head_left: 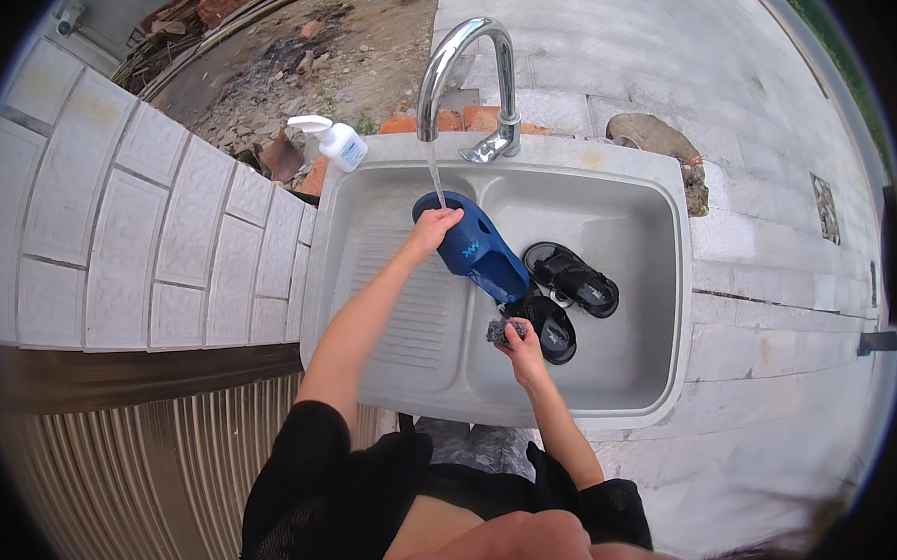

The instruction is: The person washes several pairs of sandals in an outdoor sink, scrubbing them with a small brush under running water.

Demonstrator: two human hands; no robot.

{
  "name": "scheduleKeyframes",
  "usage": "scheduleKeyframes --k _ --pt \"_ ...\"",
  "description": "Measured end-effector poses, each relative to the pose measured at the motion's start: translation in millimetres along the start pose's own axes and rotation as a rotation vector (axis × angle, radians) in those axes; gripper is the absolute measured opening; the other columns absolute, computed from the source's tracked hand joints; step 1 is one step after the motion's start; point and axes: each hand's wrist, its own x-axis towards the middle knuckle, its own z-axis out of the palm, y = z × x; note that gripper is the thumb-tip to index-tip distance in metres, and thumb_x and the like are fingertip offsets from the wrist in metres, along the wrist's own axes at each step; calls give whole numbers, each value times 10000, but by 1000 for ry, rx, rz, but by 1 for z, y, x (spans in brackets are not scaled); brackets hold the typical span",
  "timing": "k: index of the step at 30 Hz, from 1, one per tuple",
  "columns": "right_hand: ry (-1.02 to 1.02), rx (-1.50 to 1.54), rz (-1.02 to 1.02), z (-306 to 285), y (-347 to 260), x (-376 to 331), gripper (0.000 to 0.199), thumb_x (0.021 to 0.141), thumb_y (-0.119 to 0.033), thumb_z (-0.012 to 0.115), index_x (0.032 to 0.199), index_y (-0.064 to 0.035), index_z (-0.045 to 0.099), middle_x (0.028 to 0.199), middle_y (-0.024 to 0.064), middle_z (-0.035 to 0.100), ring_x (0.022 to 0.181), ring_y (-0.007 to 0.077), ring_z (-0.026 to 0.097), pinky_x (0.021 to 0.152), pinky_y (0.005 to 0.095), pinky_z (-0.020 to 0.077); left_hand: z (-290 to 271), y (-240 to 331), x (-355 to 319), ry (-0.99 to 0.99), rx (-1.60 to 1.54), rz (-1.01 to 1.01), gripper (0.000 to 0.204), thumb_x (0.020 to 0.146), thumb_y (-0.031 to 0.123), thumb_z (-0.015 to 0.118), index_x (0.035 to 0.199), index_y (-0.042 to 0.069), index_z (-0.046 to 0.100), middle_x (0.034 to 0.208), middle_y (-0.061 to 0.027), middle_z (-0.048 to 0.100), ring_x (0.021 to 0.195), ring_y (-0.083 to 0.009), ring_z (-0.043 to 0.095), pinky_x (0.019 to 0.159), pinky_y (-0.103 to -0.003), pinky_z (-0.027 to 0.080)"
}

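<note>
A blue slipper (474,244) is gripped at its far end by my left hand (432,231). Water from the chrome faucet (505,87) runs down onto that end, beside my fingers. The slipper slants over the divider between the sink's ribbed drainboard and its basin. My right hand (522,352) pinches a dark grey scrubbing pad (507,330) just below the slipper's near end. Two black sandals lie in the basin: one sandal (574,278) to the right, the other sandal (554,331) nearer to me and partly hidden.
The grey sink (624,392) has a ribbed drainboard (389,303) on its left. A white pump bottle (341,145) stands at its far left corner. A white block wall (145,203) rises close on the left. Bricks and a stone (652,136) lie behind the rim.
</note>
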Motion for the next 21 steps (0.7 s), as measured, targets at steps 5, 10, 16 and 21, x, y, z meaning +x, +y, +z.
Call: scheduleKeyframes --k 5,10,16,21 --pt "210 166 -20 -16 -14 -1 213 891 -261 571 1010 -120 464 950 22 559 857 140 557 736 350 486 10 -19 17 115 -295 -191 421 828 403 596 961 5 634 907 -41 640 834 -121 577 772 -252 431" --pt "197 151 -120 0 -35 13 260 867 -155 577 1101 -130 468 1005 23 539 915 148 539 746 351 478 -3 -39 20 193 -558 -239 476 820 456 600 986 9 610 941 -61 625 876 -144 574 813 -287 438" --pt "-93 -489 -190 54 -19 33 336 785 -111 634 1086 -64 493 930 102 575 856 227 574 750 318 475 -54 -37 1 425 -628 -126 473 850 427 585 1053 -1 586 1041 -77 611 924 -156 577 840 -300 442" --pt "-261 -900 -477 99 37 40 442 741 -163 682 1109 -22 481 1036 200 552 938 341 549 828 360 441 -85 -15 -17 510 -418 -65 434 839 413 611 919 -13 639 916 -56 633 836 -125 572 785 -259 434"
